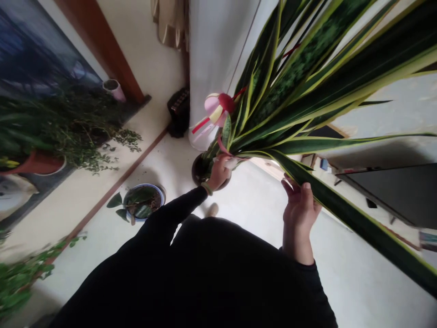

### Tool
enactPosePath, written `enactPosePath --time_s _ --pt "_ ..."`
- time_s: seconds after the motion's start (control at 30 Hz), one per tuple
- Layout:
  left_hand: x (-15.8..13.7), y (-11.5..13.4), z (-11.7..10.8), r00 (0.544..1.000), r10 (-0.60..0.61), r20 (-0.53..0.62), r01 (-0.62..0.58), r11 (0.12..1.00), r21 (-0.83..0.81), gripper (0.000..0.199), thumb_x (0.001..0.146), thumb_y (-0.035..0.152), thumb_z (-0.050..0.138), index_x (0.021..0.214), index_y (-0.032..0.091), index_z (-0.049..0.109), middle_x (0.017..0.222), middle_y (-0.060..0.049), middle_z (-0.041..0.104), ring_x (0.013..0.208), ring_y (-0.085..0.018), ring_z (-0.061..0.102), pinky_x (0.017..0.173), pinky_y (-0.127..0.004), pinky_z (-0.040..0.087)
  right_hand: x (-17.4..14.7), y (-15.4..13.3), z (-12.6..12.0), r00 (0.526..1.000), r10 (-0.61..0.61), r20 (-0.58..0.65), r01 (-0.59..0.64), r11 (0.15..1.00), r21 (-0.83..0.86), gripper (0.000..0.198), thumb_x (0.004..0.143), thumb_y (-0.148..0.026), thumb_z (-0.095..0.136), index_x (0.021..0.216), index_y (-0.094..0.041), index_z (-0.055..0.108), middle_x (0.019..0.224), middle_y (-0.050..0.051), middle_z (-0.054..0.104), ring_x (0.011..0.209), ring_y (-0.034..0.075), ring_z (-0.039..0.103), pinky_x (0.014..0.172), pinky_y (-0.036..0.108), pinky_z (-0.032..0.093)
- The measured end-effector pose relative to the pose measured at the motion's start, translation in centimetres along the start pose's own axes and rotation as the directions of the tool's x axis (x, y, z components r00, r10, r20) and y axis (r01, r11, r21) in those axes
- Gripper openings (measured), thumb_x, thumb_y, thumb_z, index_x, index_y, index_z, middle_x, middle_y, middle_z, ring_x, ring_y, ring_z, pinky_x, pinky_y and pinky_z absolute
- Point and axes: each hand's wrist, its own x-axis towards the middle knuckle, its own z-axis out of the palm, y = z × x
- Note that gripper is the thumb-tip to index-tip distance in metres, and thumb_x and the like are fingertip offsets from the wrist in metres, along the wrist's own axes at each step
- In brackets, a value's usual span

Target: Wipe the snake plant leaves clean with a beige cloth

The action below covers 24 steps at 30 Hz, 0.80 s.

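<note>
A tall snake plant point(293, 105) with yellow-edged green leaves rises from a dark pot point(198, 171) on the floor. My right hand point(300, 202) pinches one long leaf point(344, 216) between thumb and fingers; the leaf runs down to the right. Close to the base of the leaves, my left hand point(220, 172) is closed around a crumpled white tissue or cloth point(232, 162), pressed against the lower leaves. A pink ribbon passes right by its fingers. Just above hangs a red, pink and cream ornament point(220, 109) tied among the leaves.
On the floor at left stands a blue-rimmed pot point(164, 200) with a small plant. Bushy potted plants point(85, 127) line a ledge by the window. A white cylindrical column point(211, 59) rises behind the snake plant. To the right is a dark television screen point(392, 189).
</note>
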Motion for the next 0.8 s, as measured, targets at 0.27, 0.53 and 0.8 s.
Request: enactPosePath --time_s 0.27,0.53,0.8 --pt "-1.0 1.7 -2.2 0.983 0.164 -0.085 -0.159 0.985 0.069 0.035 0.085 0.004 0.053 0.108 0.019 0.074 0.119 -0.013 0.075 0.119 -0.025 0.071 0.11 -0.044 0.061 3.3 -2.3 -0.5 0.995 -0.099 0.029 0.1 0.994 -0.038 0.045 0.081 -0.06 0.088 0.082 -0.018 0.071 0.077 0.001 0.071 0.075 0.017 0.072 0.067 0.032 0.062" --pt "3.0 9.2 -1.4 0.939 0.275 -0.208 -0.293 0.954 -0.06 0.048 0.1 0.017 0.061 0.148 0.019 0.058 0.144 -0.02 0.064 0.13 -0.026 0.068 0.107 -0.04 0.064 4.7 -5.5 5.9 0.903 -0.234 0.36 0.262 0.965 -0.029 0.048 0.093 -0.069 0.077 0.099 -0.022 0.078 0.12 0.008 0.076 0.112 0.022 0.075 0.097 0.04 0.066" --pt "6.1 13.2 -3.2 0.815 0.503 -0.288 -0.534 0.845 -0.034 0.049 0.116 0.041 0.046 0.161 0.021 0.046 0.153 -0.021 0.063 0.139 -0.027 0.067 0.111 -0.043 0.063 5.2 -2.8 8.3 0.644 -0.484 0.593 0.6 0.8 0.001 0.055 0.104 -0.068 0.063 0.14 -0.028 0.072 0.158 0.011 0.066 0.154 0.03 0.057 0.132 0.058 0.044"
